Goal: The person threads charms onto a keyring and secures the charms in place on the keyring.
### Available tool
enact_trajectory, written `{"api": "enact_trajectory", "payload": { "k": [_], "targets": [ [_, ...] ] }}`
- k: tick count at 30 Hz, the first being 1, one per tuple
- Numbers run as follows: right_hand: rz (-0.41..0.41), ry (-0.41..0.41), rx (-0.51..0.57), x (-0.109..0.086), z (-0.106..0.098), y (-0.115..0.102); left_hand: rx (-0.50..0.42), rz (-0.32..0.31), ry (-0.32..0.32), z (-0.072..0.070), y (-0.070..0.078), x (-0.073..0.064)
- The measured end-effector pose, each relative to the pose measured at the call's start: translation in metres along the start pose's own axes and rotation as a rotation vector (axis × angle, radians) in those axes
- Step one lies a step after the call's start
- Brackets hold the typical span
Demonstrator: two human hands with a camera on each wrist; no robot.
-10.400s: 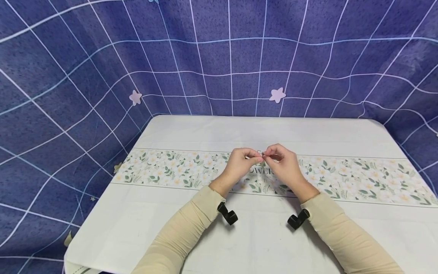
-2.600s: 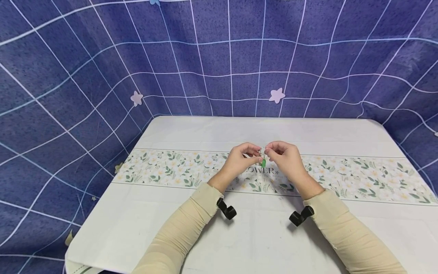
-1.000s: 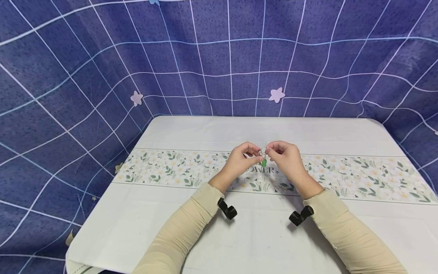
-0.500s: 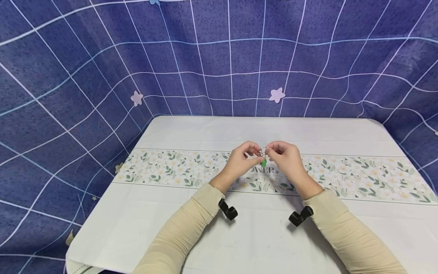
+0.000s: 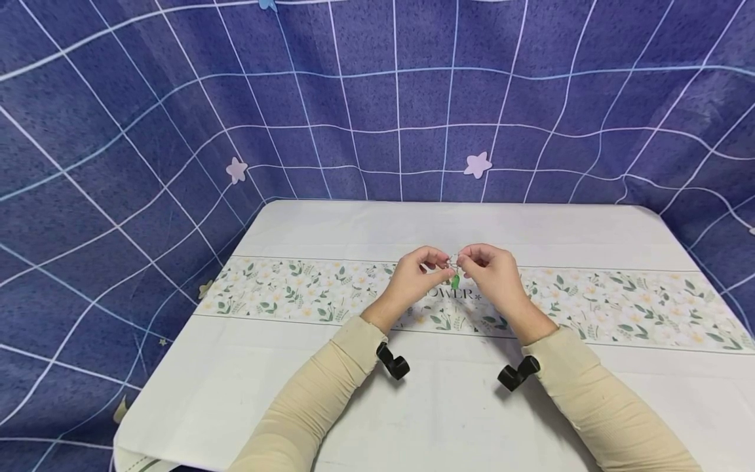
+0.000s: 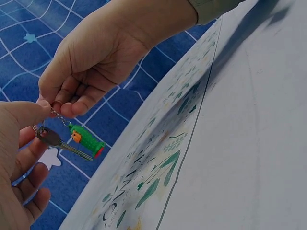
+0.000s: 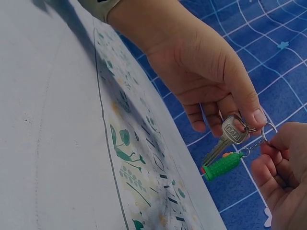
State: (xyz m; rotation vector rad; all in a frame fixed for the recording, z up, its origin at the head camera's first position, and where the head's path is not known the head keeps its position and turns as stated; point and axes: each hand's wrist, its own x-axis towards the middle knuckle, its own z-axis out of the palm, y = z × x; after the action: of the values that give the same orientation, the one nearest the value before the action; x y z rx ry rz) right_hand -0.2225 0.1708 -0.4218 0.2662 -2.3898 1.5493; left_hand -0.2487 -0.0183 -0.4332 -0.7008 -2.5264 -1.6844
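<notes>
Above the table, both hands meet around one keyring. My left hand (image 5: 420, 270) pinches the metal split ring (image 7: 271, 130) between thumb and finger, beside the head of a silver key (image 7: 233, 131). My right hand (image 5: 491, 270) pinches the same ring close to a short chain (image 6: 58, 115). From that chain hangs a green, bumpy charm (image 7: 222, 166) with orange and red details. Key and charm dangle side by side below the fingertips, and the key's own small loop lies at the left thumb. Fingertips cover part of the ring, so whether the key is threaded fully on it is unclear.
A white cloth (image 5: 377, 226) covers the table, crossed by a printed floral band (image 5: 590, 301) with lettering. Behind and to the left hangs a blue gridded curtain (image 5: 354, 98) with stars. Black wrist mounts (image 5: 519, 373) sit at both cuffs.
Since the oldest frame the hands have moved slightly apart, and the green charm now hangs plainly below them. Over the last second the hands stay in place while the charm turns slightly.
</notes>
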Motion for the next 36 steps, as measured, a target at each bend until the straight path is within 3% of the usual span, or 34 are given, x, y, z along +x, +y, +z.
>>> {"api": "enact_trajectory", "payload": {
  "k": [12,27,36],
  "targets": [
    [0.004,0.000,-0.012,-0.0015,-0.0002,-0.0016,-0.030,0.054,-0.013,0.0034,-0.0019,-0.0003],
    [-0.003,-0.006,0.001,-0.0004,0.0000,-0.0012,-0.061,0.019,-0.012,0.0022,-0.0038,-0.0004],
    [-0.004,-0.001,-0.005,-0.0008,0.0003,-0.0024,-0.084,0.059,-0.028,0.0021,-0.0063,0.0006]
  ]
}}
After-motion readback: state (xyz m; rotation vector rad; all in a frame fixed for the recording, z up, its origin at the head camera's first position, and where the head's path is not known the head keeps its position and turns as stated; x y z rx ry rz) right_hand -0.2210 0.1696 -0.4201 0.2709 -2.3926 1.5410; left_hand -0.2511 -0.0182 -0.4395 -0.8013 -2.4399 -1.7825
